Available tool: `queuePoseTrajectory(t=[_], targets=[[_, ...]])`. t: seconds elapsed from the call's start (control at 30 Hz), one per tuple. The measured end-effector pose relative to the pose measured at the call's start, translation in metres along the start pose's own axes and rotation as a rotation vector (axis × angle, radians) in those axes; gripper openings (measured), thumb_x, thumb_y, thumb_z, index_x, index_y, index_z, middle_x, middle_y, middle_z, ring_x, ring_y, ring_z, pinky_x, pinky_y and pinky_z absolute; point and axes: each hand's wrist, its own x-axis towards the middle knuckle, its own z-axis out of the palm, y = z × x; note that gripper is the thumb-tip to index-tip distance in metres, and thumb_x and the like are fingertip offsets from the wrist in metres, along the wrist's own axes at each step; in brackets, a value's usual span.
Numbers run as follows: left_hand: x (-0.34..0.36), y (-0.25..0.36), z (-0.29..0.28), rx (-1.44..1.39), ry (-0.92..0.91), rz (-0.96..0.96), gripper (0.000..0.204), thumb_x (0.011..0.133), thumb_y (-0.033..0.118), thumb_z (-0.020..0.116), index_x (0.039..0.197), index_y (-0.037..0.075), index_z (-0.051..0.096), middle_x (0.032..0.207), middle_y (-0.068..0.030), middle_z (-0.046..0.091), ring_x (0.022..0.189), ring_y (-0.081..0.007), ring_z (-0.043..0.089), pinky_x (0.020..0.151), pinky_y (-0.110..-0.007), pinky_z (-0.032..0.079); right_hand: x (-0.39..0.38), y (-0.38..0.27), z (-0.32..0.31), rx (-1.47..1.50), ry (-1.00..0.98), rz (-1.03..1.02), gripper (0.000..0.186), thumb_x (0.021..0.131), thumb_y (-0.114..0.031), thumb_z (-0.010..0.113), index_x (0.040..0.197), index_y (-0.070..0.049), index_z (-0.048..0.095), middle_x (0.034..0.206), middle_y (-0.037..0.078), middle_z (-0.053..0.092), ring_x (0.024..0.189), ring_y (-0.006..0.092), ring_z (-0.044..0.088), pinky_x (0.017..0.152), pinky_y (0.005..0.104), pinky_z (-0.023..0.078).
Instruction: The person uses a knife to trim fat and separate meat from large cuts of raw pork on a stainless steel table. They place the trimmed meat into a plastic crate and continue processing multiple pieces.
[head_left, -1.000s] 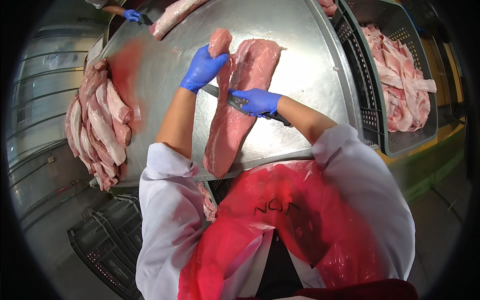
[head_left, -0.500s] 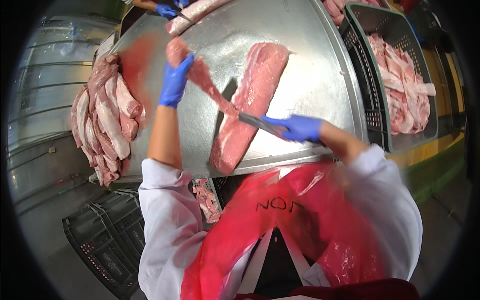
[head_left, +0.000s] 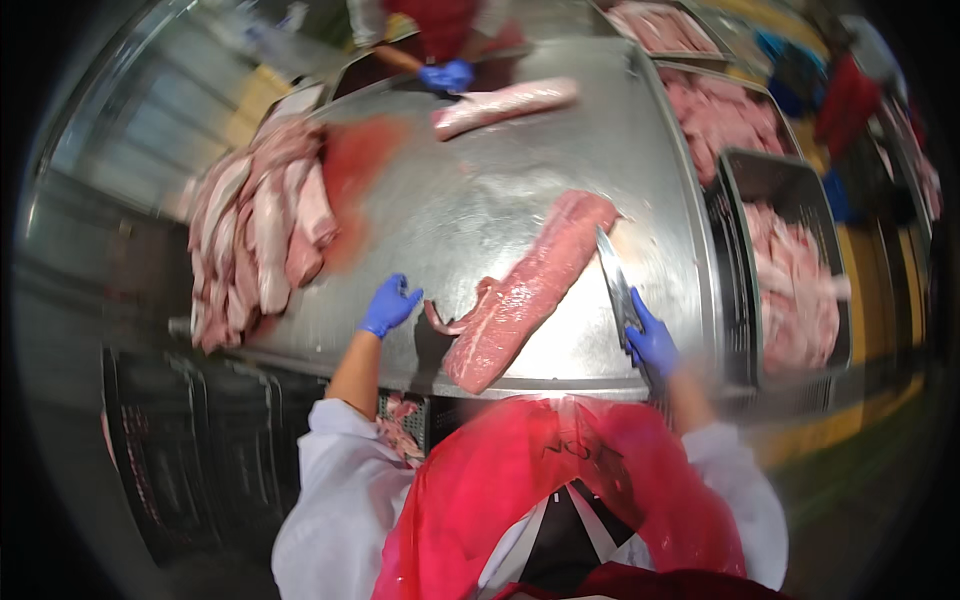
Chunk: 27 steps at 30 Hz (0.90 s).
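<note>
A pale pink pork loin (head_left: 535, 285) lies slantwise on the metal table in front of me. A thin flap of meat (head_left: 460, 318) sticks out from its left side. My left hand (head_left: 390, 306), in a blue glove, hovers left of that flap with nothing in it, fingers loosely bent and apart. In its blue glove, my right hand (head_left: 650, 338) grips a knife (head_left: 613, 272) by the handle, right of the loin. The blade points away from me, its tip near the loin's far right end.
Several loins are heaped (head_left: 255, 235) at the table's left edge. Across the metal table (head_left: 420, 200), a co-worker's gloved hand (head_left: 447, 75) is at another loin (head_left: 510, 104). Crates of cut meat (head_left: 790, 165) stand on the right; below the near edge is a crate with trimmings (head_left: 400, 425).
The chunk of meat my left hand was pulling up is gone from it, and that hand has dropped nearer. The knife has moved off the meat to the loin's right. My view has shifted.
</note>
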Motion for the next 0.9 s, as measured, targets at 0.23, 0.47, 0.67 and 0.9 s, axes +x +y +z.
queuePoseTrajectory(t=[0.23,0.47,0.67,0.9], targets=[[-0.157,-0.134,-0.218,0.075,0.202,-0.104,0.113,0.087,0.070,0.062,0.156,-0.009,0.018,0.163,-0.0299,0.019,0.153,-0.0380,0.018,0.126,-0.040,0.015,-0.072,0.024,0.047,0.009,0.101,-0.115,0.088,0.089,0.005,0.049,0.164,-0.022,0.012,0.094,0.011,0.067,0.053,0.0126,0.052,0.048,0.0276,0.046],[-0.305,-0.159,-0.361,0.294,0.444,-0.275,0.105,0.085,0.059,0.071,0.159,0.002,0.023,0.164,-0.0237,0.024,0.153,-0.0347,0.023,0.125,-0.042,0.020,-0.055,0.039,0.052,-0.012,0.073,-0.001,0.091,0.091,0.006,0.051,0.164,-0.029,0.010,0.080,0.004,0.057,0.050,0.0122,0.049,0.043,0.0286,0.044],[-0.269,-0.194,-0.381,0.508,0.426,-0.180,0.105,0.087,0.065,0.064,0.159,0.002,0.020,0.165,-0.0216,0.022,0.154,-0.0334,0.017,0.126,-0.044,0.013,-0.063,0.037,0.062,-0.031,0.151,0.007,0.088,0.092,0.003,0.052,0.164,-0.029,0.011,0.075,0.003,0.053,0.051,0.0121,0.049,0.043,0.0282,0.044],[-0.221,-0.201,-0.356,0.437,0.452,0.050,0.099,0.085,0.053,0.074,0.155,-0.002,0.031,0.161,-0.0228,0.031,0.151,-0.0337,0.028,0.124,-0.042,0.022,-0.024,-0.021,0.062,-0.115,0.138,0.000,0.089,0.092,-0.003,0.056,0.164,-0.026,0.008,0.065,0.004,0.058,0.047,0.0128,0.052,0.043,0.0300,0.046]])
